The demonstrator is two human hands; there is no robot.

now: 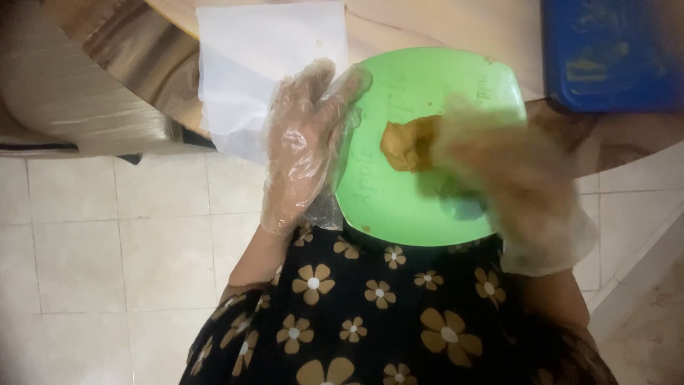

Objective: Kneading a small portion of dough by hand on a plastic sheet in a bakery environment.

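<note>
Looking straight down at a green plate (399,207) that overhangs the near edge of the round wooden table (456,28), above my lap. Both hands are in thin clear plastic gloves. My left hand (303,142) lies flat along the plate's left rim, fingers stretched out and loose, tips pointing toward the far edge of the table; it grips nothing, just steadies the rim. Part of it rests over the near corner of a white sheet of paper (263,57) that sits just left of the plate. The thing in play is a brown piece of food (407,145), lying a little past the plate's middle, toward the far side. My right hand (509,178) is over the plate's right half and badly blurred with motion; it meets or overlaps the right end of the food, but I cannot tell whether those fingers are clenched on it, pinching it or only brushing it. So the food lies to the left of my right fingers and to the right of my left ones, with the right hand clearly the nearer. Its long axis I cannot judge. A blue tray (613,57) sits at the table's far right, well apart.
</note>
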